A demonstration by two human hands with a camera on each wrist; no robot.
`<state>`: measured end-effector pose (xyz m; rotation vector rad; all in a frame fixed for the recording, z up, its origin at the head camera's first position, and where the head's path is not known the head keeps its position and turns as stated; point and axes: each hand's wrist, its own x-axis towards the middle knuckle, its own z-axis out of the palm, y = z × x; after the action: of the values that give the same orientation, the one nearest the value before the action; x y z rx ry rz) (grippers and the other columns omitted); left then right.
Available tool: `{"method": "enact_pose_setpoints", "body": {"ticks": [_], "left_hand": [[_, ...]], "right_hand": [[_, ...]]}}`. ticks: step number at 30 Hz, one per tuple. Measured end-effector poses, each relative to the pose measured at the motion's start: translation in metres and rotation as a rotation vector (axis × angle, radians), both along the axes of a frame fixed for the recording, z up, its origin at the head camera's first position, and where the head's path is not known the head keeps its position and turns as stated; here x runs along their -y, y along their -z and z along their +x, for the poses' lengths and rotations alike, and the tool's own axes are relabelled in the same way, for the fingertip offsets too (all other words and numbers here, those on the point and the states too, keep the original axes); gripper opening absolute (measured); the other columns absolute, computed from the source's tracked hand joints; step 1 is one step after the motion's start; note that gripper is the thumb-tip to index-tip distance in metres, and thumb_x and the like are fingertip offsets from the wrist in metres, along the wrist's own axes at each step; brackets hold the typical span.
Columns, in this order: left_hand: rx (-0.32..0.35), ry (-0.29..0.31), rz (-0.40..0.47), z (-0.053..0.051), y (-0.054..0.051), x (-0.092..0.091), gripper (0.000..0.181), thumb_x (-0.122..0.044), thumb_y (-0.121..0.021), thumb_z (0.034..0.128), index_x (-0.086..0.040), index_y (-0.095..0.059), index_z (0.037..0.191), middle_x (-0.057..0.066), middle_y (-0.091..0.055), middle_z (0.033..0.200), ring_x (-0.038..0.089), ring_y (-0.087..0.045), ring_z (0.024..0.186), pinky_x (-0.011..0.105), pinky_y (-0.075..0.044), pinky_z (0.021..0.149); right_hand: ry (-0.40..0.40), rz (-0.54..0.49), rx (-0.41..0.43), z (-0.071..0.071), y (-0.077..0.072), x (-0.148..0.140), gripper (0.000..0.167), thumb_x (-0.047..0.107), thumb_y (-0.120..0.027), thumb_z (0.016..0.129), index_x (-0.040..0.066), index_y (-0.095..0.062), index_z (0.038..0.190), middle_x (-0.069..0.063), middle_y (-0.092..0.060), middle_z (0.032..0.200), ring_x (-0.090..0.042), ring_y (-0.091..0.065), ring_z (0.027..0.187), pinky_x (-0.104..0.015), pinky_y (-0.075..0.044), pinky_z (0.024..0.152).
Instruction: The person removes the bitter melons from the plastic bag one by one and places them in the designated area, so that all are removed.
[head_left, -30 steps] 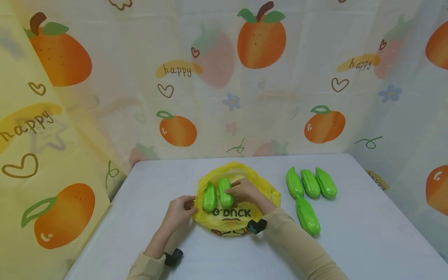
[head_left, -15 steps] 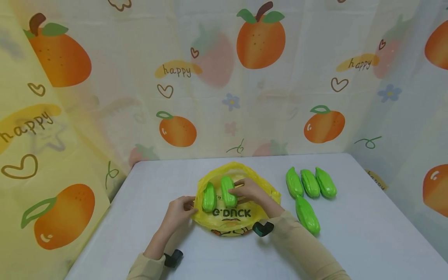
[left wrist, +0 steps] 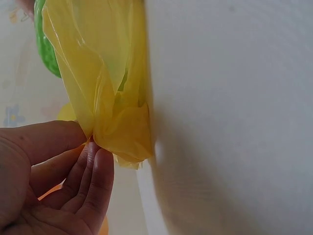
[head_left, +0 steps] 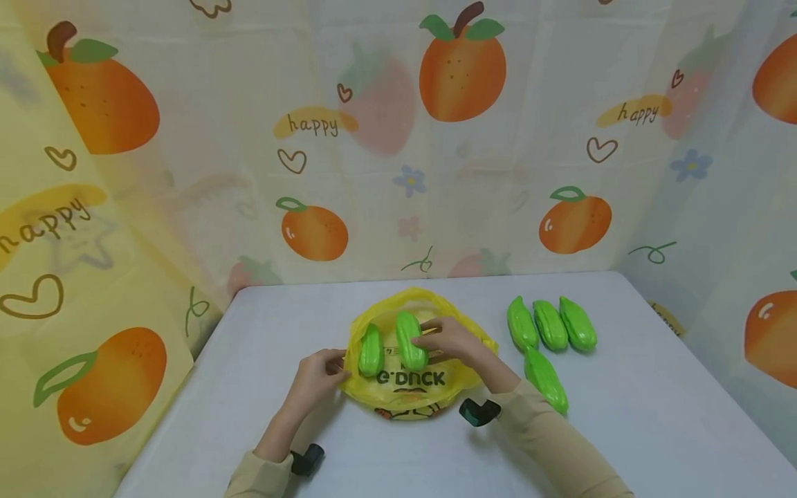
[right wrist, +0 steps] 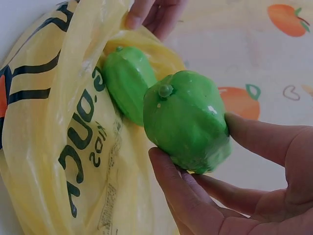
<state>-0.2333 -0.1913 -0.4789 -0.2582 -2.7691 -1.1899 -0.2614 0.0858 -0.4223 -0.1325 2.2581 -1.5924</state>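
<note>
A yellow plastic bag (head_left: 457, 380) with dark lettering lies spread on the table, its mouth gaping. My left hand (head_left: 314, 380) pinches the bag's left rim between thumb and fingers; the left wrist view shows the film bunched at the fingertips. With thumb and fingertips, my right hand (head_left: 451, 342) grips a glossy green gourd (right wrist: 183, 117), ridged and with a small nub at its end. That gourd is over the bag's mouth, raised from the film. A second green gourd (head_left: 371, 351) lies inside the bag, toward its left side.
Right of the bag, several more green gourds lie on the white table (head_left: 654, 415): three side by side, such as the middle one (head_left: 550, 325), and another gourd (head_left: 546, 380) nearer. A fruit-print curtain (head_left: 386, 194) rises behind the table.
My right hand, with the gourd in its grip, has moved a little to the right, away from the gourd in the bag. My left hand keeps its place on the rim.
</note>
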Motion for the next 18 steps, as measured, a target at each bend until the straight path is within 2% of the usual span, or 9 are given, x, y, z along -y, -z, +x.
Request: {"method": "enact_pose_setpoints", "body": {"ticks": [8, 18], "left_hand": [[0.001, -0.004, -0.007, 0.001, -0.001, 0.0, 0.036, -0.004, -0.075, 0.0759, 0.0, -0.068, 0.111, 0.006, -0.067, 0.088, 0.014, -0.064, 0.076, 0.028, -0.054, 0.068], [0.009, -0.006, -0.017, 0.0, -0.001, -0.001, 0.036, -0.004, -0.075, 0.0767, 0.001, -0.067, 0.112, 0.006, -0.067, 0.089, 0.015, -0.064, 0.078, 0.029, -0.054, 0.069]], "right_hand": [[0.001, 0.005, -0.008, 0.006, -0.007, -0.007, 0.059, 0.021, -0.069, 0.087, -0.005, -0.046, 0.135, -0.025, -0.054, 0.128, -0.029, -0.065, 0.1, -0.039, -0.057, 0.076], [0.018, 0.0, -0.022, 0.014, -0.017, -0.018, 0.058, 0.02, -0.069, 0.086, -0.003, -0.047, 0.135, -0.024, -0.056, 0.126, -0.027, -0.065, 0.099, -0.042, -0.057, 0.077]]}}
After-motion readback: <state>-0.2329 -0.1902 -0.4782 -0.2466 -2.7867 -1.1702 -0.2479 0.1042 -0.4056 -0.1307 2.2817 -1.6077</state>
